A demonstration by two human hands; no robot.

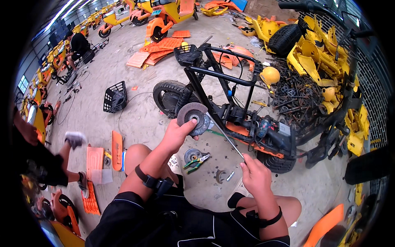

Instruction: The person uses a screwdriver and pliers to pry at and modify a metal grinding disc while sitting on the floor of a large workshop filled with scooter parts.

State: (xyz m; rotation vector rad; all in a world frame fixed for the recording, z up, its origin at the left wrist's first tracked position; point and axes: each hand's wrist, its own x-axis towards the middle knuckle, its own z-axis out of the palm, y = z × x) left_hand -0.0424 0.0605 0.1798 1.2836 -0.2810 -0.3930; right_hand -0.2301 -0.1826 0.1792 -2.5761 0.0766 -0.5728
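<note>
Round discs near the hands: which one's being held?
The brown-and-grey disc, gripped by the left hand; the other disc lies on the floor beside green-handled pliers.

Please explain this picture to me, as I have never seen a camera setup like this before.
There is no robot here, only a person's two bare hands. A wide fisheye camera on the person's head looks down, so straight edges bend near the rim and the forearms come in from below.

The left hand grips a round abrasive disc. The right hand holds a thin metal rod that slants up toward it; whether they touch is hard to tell.

Just beyond is a black two-wheeler frame. On the grey floor lie green-handled pliers near the feet and a black basket further left. Yellow parts are heaped at the upper right.
</note>
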